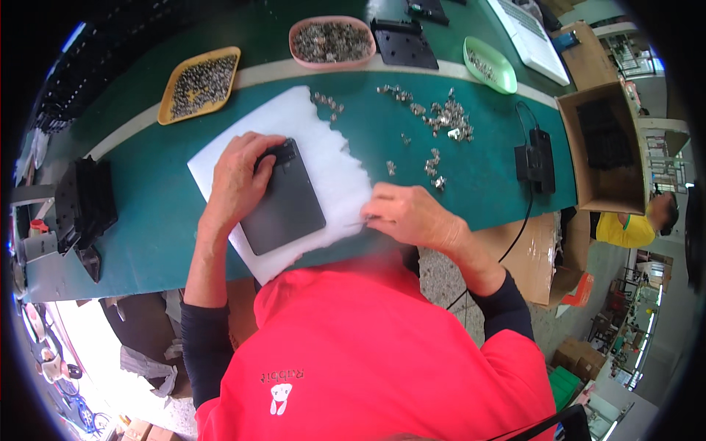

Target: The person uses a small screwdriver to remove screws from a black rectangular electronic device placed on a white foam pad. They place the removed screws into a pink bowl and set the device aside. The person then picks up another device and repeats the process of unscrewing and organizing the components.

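A flat black rectangular panel (285, 202) lies tilted on a white foam sheet (340, 173) on the green table. My left hand (241, 175) is closed over the panel's upper left part, its curled fingertips at the top end by a small dark fitting. To the right of the panel, near the foam's torn edge, my right hand (403, 212) pinches a thin metal piece, possibly tweezers; its kind is too small to tell. Several loose small metal parts (450, 117) lie scattered on the table beyond my right hand.
A yellow tray (163, 110), a pink tray (296, 59) and a green tray (506, 82) hold small metal parts. Black brackets (87, 195) stand at the left. A black adapter (540, 162) with cable and an open cardboard box (610, 192) are at the right. Another person (625, 230) is farther off.
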A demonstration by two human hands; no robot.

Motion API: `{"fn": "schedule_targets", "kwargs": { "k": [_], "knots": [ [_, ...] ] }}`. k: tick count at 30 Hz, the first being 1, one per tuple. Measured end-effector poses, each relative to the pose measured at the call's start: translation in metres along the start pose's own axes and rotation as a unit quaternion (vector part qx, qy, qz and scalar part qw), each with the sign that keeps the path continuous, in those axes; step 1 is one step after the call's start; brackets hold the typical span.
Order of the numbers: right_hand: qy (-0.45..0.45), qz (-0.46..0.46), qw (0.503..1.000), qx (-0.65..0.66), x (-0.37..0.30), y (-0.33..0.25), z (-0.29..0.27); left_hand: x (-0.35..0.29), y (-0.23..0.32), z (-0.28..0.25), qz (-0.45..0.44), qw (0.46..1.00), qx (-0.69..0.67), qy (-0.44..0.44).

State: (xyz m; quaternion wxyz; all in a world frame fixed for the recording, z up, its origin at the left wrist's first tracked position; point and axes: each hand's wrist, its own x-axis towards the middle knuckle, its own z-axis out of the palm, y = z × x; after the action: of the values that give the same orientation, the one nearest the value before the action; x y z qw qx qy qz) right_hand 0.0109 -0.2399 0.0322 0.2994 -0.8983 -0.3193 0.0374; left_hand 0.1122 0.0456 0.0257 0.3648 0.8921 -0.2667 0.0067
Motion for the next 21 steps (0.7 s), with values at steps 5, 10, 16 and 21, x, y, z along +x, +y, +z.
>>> {"fn": "schedule_targets", "kwargs": {
  "k": [5, 10, 16, 21],
  "knots": [
    [0.002, 0.017, 1.000, 0.014, -0.006, 0.001, 0.001, 0.000, 0.001, 0.001, 0.004, 1.000, -0.007, 0.014],
    [0.076, 0.054, 0.992, 0.079, 0.012, 0.014, -0.029, 0.000, -0.003, -0.007, -0.032, 0.999, -0.021, 0.003],
    [0.130, 0.099, 0.983, 0.077, 0.055, 0.026, -0.036, 0.000, 0.000, -0.011, -0.050, 0.999, -0.013, -0.004],
    [0.030, 0.018, 0.998, 0.050, 0.075, 0.016, -0.027, -0.009, -0.003, -0.015, -0.096, 0.995, -0.022, 0.027]
  ]
}}
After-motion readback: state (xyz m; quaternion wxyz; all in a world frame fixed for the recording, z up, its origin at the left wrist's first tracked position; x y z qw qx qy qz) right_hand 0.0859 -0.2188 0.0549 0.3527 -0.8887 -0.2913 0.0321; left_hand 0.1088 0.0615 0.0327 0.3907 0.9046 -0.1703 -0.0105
